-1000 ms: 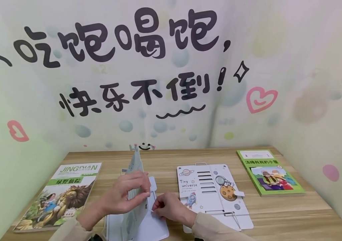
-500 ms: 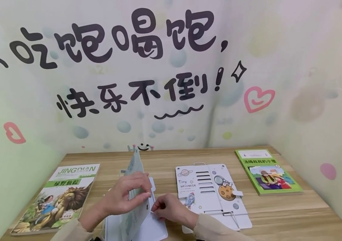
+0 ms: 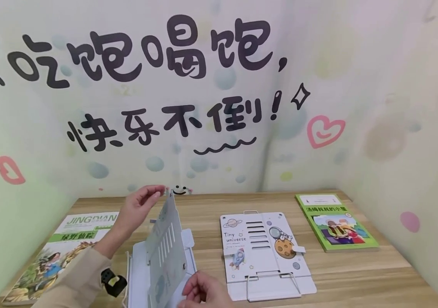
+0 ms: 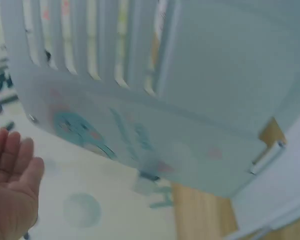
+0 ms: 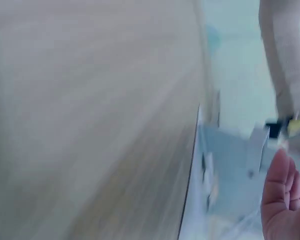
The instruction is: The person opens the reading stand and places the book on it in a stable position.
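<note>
A metal book stand with a pale blue-green slotted panel stands on the table, its panel raised steeply above a white base. My left hand is beside the panel's top edge, fingers loosely bent. In the left wrist view, that hand shows a gap to the panel's corner and holds nothing. Low at the panel's right side is my right hand, with its fingers relaxed near a thin wire. The right wrist view shows the right hand with nothing in its fingers.
To the right lies a second white book stand with space drawings and a wire holder at its front. A green-covered book lies at far right. Another book lies at far left, partly behind my left sleeve.
My left hand has left the panel's middle and moved up to its top left. My right hand has moved toward me from the base, uncovering the second stand's front. The head view has shifted slightly.
</note>
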The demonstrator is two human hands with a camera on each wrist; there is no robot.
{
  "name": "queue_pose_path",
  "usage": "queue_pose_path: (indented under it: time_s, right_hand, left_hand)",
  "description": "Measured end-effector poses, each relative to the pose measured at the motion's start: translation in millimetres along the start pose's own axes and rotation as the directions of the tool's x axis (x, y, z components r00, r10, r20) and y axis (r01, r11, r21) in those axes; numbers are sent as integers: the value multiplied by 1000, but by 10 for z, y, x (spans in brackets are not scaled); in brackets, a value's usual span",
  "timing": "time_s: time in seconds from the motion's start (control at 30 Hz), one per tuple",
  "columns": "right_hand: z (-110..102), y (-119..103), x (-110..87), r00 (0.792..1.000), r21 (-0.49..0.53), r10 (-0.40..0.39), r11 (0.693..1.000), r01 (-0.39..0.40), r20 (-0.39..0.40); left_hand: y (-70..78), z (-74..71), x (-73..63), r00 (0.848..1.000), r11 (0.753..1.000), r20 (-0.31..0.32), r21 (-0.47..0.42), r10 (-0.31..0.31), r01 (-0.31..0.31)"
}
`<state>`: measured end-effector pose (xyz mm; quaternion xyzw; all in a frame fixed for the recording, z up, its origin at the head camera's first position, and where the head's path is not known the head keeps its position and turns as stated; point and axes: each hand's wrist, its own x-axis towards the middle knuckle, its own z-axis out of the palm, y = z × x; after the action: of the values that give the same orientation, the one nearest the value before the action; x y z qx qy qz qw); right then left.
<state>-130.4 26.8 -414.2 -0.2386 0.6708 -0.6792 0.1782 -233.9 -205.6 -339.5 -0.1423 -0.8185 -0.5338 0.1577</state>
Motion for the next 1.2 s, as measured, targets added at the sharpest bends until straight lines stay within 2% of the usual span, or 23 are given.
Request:
queue_pose_path:
  time_s: [0.1, 0.2, 0.27, 0.37, 0.53, 0.67, 0.77, 1.0, 1.13, 1.2]
  right_hand:
    - [125, -25, 27, 1000, 52, 28, 998, -28, -7]
    - [208, -29, 74, 998, 76, 56, 996, -53, -40]
    - [246, -24, 92, 995, 99, 79, 993, -72, -67]
    - [263, -17, 95, 994, 95, 73, 993, -65, -81]
    - [219, -5, 84, 995, 64, 19, 998, -13, -94]
    - [99, 0, 101, 994, 39, -54, 998, 58, -96]
    - [-37, -22, 152, 986, -1, -87, 996, 88, -141]
    - [-354, -89, 393, 950, -78, -54, 996, 31, -307]
    - [-522, -103, 574, 931, -96, -48, 995, 14, -361]
    - [-603, -101, 673, 922, -106, -45, 994, 5, -383]
  left_hand:
    - [-186, -45, 25, 991, 988, 25, 95, -128, 126]
    - [-321, -44, -1, 976, 972, 75, 137, -204, 192]
    - [-377, -32, -21, 969, 970, 106, 123, -224, 210]
    - [-411, -12, -38, 962, 969, 126, 72, -242, 235]
    - [-397, -7, -43, 962, 970, 122, 24, -242, 241]
    - [-394, -49, -56, 960, 961, 58, 49, -275, 272]
    - [-404, -100, -70, 949, 945, -21, 82, -316, 316]
    - [-423, -228, -162, 927, 918, -183, 171, -327, 358]
    - [-408, -260, -227, 903, 908, -251, 149, -349, 392]
    - [-408, -265, -256, 890, 901, -266, 130, -371, 414]
